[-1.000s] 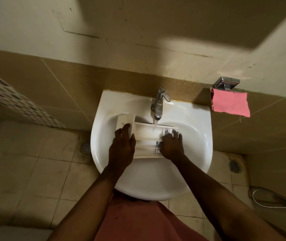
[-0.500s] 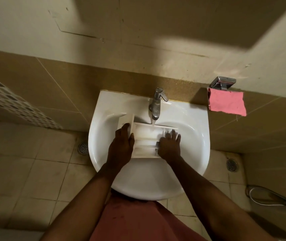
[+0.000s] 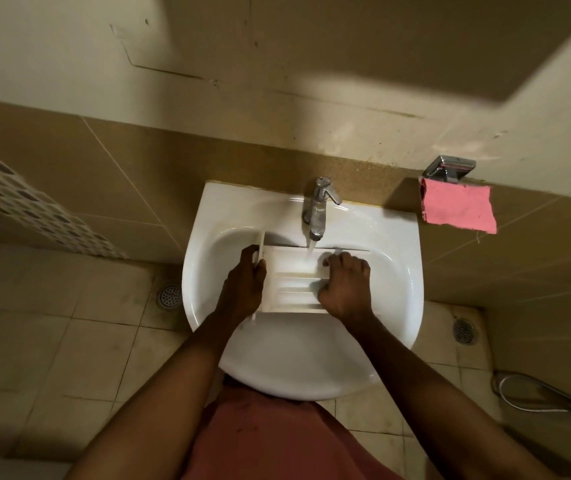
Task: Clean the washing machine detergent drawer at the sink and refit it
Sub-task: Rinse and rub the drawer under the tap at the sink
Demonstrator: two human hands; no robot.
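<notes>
Drawer (image 3: pixel 291 278) sits mid-frame in the sink (image 3: pixel 400 237), under the running tap (image 3: pixel 317 209). Left hand (image 3: pixel 242 287) grips its front panel. Right hand (image 3: pixel 344 287) curls over the right end, grip closed on it. Risk: the wet plastic slips and knocks the basin, or the stream splashes out.

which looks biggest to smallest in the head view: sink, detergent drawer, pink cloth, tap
1. sink
2. detergent drawer, even partly covered
3. pink cloth
4. tap
</notes>
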